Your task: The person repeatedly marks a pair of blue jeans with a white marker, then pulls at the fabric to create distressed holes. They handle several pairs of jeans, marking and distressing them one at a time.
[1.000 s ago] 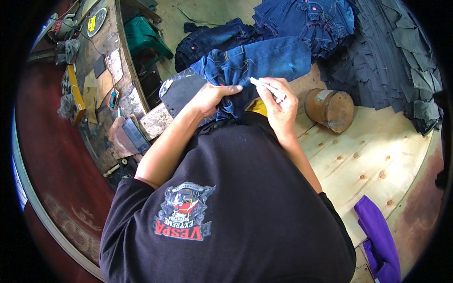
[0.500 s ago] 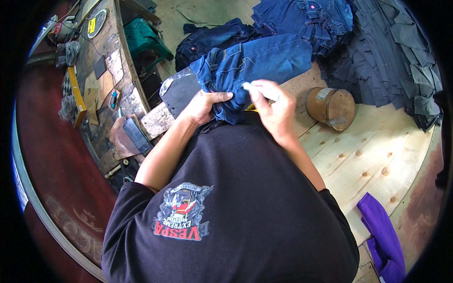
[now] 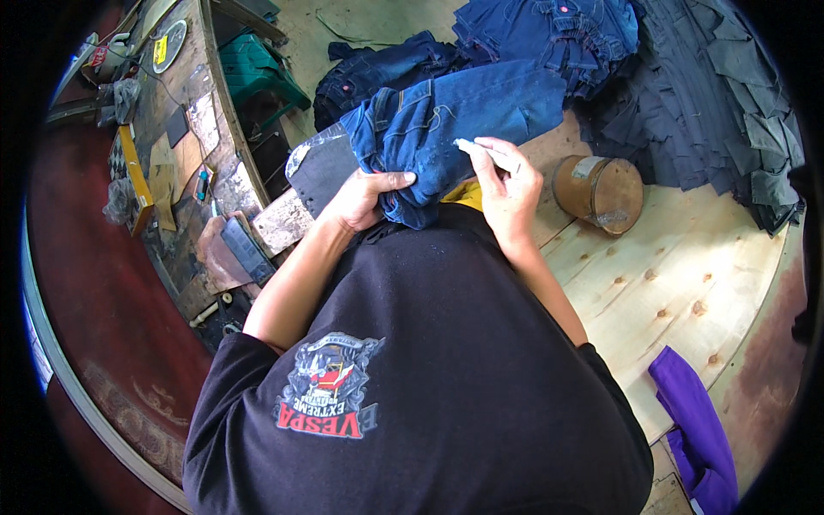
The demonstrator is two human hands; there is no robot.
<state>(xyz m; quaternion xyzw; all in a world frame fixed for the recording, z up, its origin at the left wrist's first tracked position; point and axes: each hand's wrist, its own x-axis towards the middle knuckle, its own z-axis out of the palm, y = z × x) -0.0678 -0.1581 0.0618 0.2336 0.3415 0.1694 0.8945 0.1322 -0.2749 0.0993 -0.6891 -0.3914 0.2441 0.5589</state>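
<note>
Blue denim jeans (image 3: 506,103) lie bunched across my front, over the end of a dark padded board (image 3: 322,172). My left hand (image 3: 365,199) grips the near edge of the denim, thumb on top and the other fingers hidden underneath. In my right hand (image 3: 512,190) a small whitish stick (image 3: 464,145) is pinched between thumb and fingers; its exact kind is too small to make out. Its tip is at the denim, though whether it touches I cannot tell. Loose pale thread (image 3: 433,116) curls on the cloth near the waistband.
Behind the jeans are heaps of dark blue denim (image 3: 549,34) and a big stack of dark grey cloth (image 3: 687,112). A brown drum (image 3: 598,193) lies on the wooden board (image 3: 661,275) at right, near purple cloth (image 3: 695,429). A cluttered workbench (image 3: 193,146) and green stool (image 3: 257,73) stand left.
My right hand with the whitish stick has shifted slightly right and lifted back from the fold it was at. More yellow shows beneath the denim. My left hand keeps its hold.
</note>
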